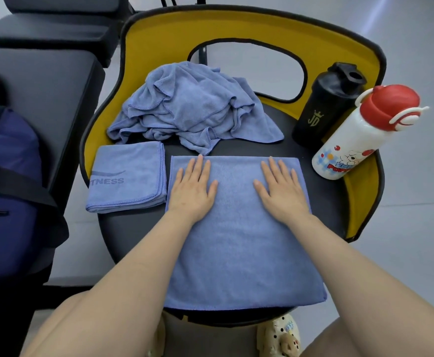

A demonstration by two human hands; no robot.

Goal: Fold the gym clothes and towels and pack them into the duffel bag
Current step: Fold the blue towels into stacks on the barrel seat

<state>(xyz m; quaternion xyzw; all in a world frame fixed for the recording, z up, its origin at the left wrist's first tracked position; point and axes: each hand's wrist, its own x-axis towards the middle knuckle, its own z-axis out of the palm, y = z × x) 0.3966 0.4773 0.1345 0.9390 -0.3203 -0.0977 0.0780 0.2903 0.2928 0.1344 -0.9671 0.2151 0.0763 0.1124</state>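
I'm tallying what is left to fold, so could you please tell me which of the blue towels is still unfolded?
The crumpled towel heaped at the back of the chair seat. The logo towel is folded square, and both hands press the third flat.

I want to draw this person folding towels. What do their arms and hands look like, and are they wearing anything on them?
Both arms are bare all the way up the picture: no sleeves show. The left hand and the right hand wear no gloves, and I can see no rings, watch or bracelets. The fingernails look short and unpainted. So draw plain bare arms and hands, with nothing on them.
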